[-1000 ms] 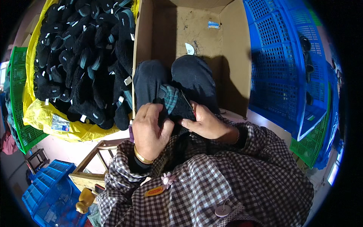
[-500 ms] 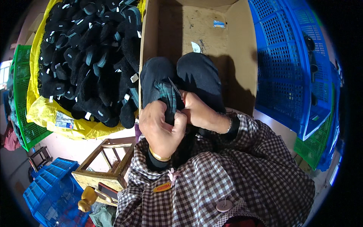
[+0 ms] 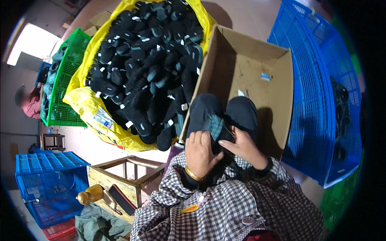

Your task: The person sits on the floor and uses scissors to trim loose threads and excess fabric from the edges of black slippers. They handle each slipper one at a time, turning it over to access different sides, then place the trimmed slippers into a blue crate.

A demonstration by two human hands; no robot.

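On my lap, over my dark trouser knees, lies a black piece with dark green plaid cloth (image 3: 214, 125), slipper-like in shape. My left hand (image 3: 199, 150) is closed on its near end, with the thumb out to the right. My right hand (image 3: 243, 148) is beside it at the right, closed round a small pair of snips (image 3: 230, 131). Only a thin dark blade shows past the fingers, and their handles are hidden in the palm. The blade is close to the piece's right edge; whether they touch I cannot tell.
A yellow sack (image 3: 76, 102) full of black fuzzy pieces with white tags stands at left. Beyond my knees is a cardboard box (image 3: 251, 68) with scraps inside. Blue crates (image 3: 309, 104) flank the right. A wooden stool (image 3: 116, 176) stands lower left. Another person (image 3: 32, 102) is far left.
The whole view has shifted, so the sack, box and knees appear lower and further right. My hands have moved slightly apart, and less of the blade shows.
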